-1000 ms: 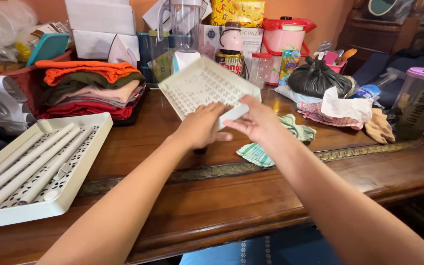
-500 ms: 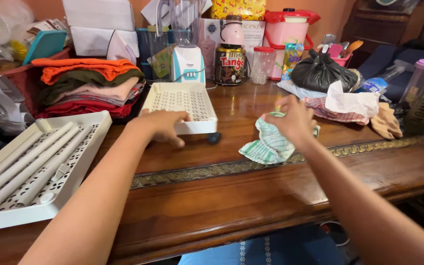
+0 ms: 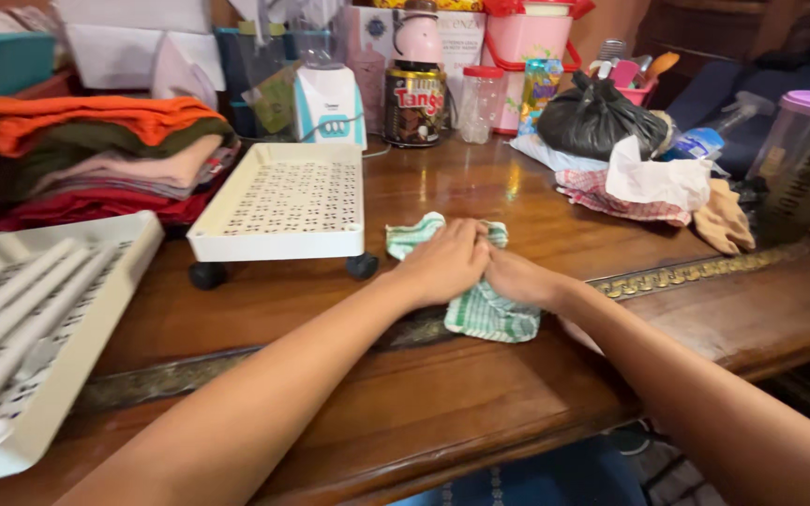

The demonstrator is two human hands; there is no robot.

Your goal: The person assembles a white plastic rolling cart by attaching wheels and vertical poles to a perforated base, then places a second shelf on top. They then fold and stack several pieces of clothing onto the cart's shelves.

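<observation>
Both hands have come off the white perforated plastic tray on castors (image 3: 283, 201) and now meet on the green-and-white checked cloth (image 3: 480, 305).
Our left hand (image 3: 447, 262) and right hand (image 3: 516, 277) press closed on it, mid-worktop (image 3: 424, 394); we keep the edges squared. That tray sits empty; the slatted white tray (image 3: 30, 319) too.

Both arms outstretched, left hand (image 3: 450, 262) and right hand (image 3: 517, 278) touching, palms down

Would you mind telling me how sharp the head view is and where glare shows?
Head view: both hands and the checked cloth are fairly sharp; glare streaks the table beyond them; the near forearms look stretched by the wide lens; the edges are soft.
</observation>
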